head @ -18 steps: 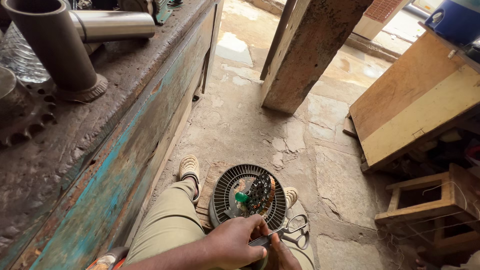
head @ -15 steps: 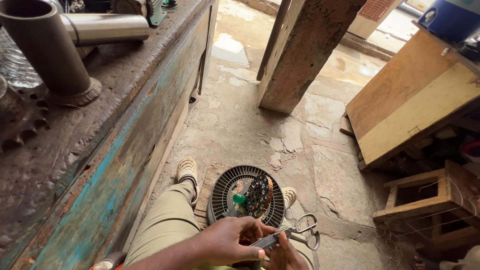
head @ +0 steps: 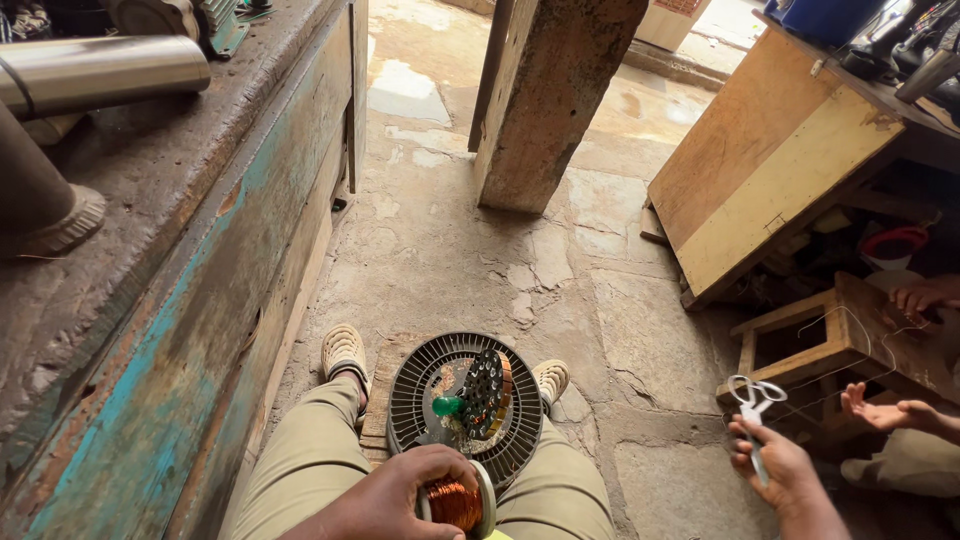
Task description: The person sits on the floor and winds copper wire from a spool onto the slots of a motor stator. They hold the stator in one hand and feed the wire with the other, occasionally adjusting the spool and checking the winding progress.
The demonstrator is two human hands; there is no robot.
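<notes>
My left hand (head: 400, 492) rests low between my knees, closed around a spool of copper wire (head: 455, 503). Just beyond it a round dark fan grille (head: 412, 385) lies on the floor between my feet, with a wound motor core (head: 488, 392) and a green knob (head: 446, 406) on it. My right hand (head: 775, 462) is stretched out to the right and grips white-handled scissors (head: 754, 398) by the blades, handles pointing away. Another person's open hand (head: 882, 410) is palm up close beside the scissors.
A worn teal wooden workbench (head: 190, 300) with metal pipes (head: 100, 70) runs along the left. A thick wooden post (head: 550, 100) stands ahead, leaning boards (head: 780, 160) and a small wooden stool (head: 830, 335) are at right. The floor is cracked stone.
Both hands were together over my lap with the scissors. My right hand has swung out to the right with the scissors toward another person's hand; my left hand now holds the copper spool.
</notes>
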